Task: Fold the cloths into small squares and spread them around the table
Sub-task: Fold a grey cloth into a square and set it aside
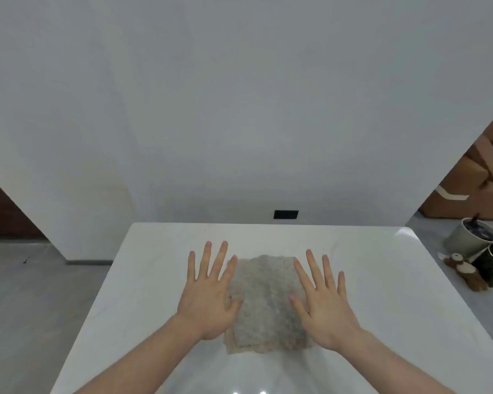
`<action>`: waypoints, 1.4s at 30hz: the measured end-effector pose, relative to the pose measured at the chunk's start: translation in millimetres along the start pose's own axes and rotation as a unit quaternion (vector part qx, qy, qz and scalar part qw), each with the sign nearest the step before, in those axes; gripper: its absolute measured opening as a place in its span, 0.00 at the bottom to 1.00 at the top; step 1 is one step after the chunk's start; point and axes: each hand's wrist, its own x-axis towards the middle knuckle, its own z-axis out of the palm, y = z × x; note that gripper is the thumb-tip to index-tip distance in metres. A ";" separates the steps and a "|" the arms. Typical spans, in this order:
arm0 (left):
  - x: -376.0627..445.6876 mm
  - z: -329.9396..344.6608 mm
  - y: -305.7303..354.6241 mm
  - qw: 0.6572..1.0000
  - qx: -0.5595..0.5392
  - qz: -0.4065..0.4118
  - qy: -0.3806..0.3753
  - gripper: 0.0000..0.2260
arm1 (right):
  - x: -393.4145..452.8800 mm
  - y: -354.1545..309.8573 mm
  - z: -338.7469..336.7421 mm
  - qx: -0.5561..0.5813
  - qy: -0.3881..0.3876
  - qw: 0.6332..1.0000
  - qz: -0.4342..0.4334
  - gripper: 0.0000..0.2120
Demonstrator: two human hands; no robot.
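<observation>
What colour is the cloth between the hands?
Speckled grey-beige, with a nubby texture; the cloth shows in the head view.

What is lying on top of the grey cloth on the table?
Both open hands rest on the cloth: the left hand on its left edge, the right hand on its right edge. The cloth parts under the palms are hidden.

A glossy white counter [382, 280] carries a folded, nubbly grey-beige cloth [264, 302] midway between its left and right edges, lying flat, nearer the far edge.
</observation>
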 end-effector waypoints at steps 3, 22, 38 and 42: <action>0.7 32.6 3.8 0.998 -0.001 -0.002 -0.057 0.37 | 7.2 11.0 25.2 -0.009 -0.040 0.999 0.016 0.34; 46.8 276.9 43.8 0.977 -0.168 0.007 -0.133 0.35 | 94.9 87.4 270.7 0.069 -0.064 0.995 0.015 0.43; 109.2 310.4 48.8 0.987 -0.160 0.023 0.018 0.34 | 137.8 131.2 285.3 0.088 0.160 0.983 -0.010 0.38; 101.8 311.0 52.5 0.983 -0.176 0.018 0.040 0.33 | 133.0 131.7 289.8 0.099 0.184 0.978 -0.015 0.39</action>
